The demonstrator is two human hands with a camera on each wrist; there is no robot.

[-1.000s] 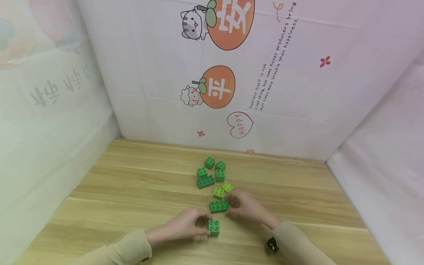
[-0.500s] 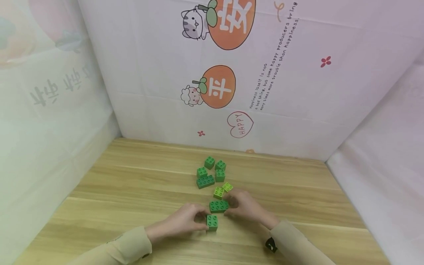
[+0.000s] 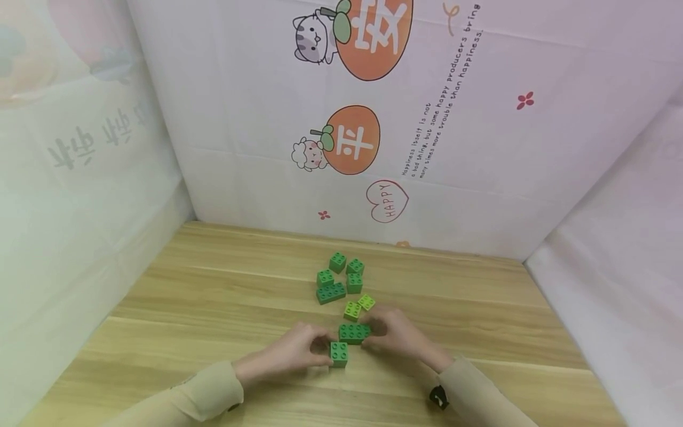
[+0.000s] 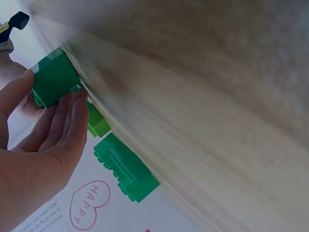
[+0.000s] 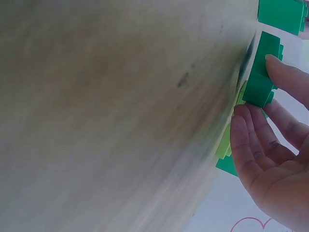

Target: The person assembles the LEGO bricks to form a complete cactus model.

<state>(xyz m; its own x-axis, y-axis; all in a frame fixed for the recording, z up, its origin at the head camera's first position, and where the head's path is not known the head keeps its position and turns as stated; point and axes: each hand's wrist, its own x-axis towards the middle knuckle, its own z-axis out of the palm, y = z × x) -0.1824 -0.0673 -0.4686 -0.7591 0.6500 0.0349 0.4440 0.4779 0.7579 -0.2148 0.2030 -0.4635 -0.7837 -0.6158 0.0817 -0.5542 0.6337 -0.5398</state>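
Observation:
My left hand (image 3: 299,354) pinches a square green toy building brick (image 3: 338,354) between thumb and fingers, its four-stud top facing up. In the left wrist view that brick (image 4: 55,77) shows its smooth side, the thumb on one face and the fingers on the opposite side. Just beyond it, my right hand (image 3: 397,336) grips the right end of a longer green brick (image 3: 350,333) with two rows of studs. The right wrist view has the thumb on the near face of this long brick (image 5: 263,70), with the other fingers partly behind it. The two held bricks stand close together.
Two lime-green bricks (image 3: 352,310) sit just beyond the long brick. Farther back are several darker green bricks (image 3: 354,283), including another long one (image 3: 331,293). All rest on a wooden tabletop (image 3: 224,308), bounded by a printed white cloth (image 3: 256,178) at the back and sides.
My left hand has carried the square brick away from me and slightly left, nearer to the long brick. The long brick in my right hand has shifted only a little.

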